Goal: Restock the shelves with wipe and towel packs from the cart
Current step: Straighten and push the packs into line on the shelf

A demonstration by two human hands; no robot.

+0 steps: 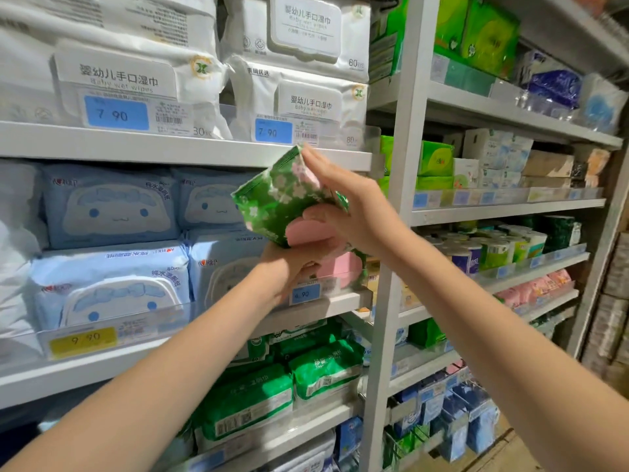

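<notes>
Shop shelving crammed with wipes. Green floral pack (286,199) held at middle shelf (340,301), right end; right hand (343,202) fingers pinching top, left hand (292,264) fingers gripping underneath. Risk: tight slot, pack snags upper shelf (204,151) edge, slips.

We are in a shop aisle. Grey metal shelves (183,148) rise in tiers, their front edges carrying blue price tags (116,113) reading 7.90 and a yellow price tag (83,339) reading 9.90. Identical goods sit stacked in rows: white baby wipe packs (136,73), pale blue packs (109,206), green packs (245,400), and wrapped paper rolls (493,250) in the next bay.
</notes>
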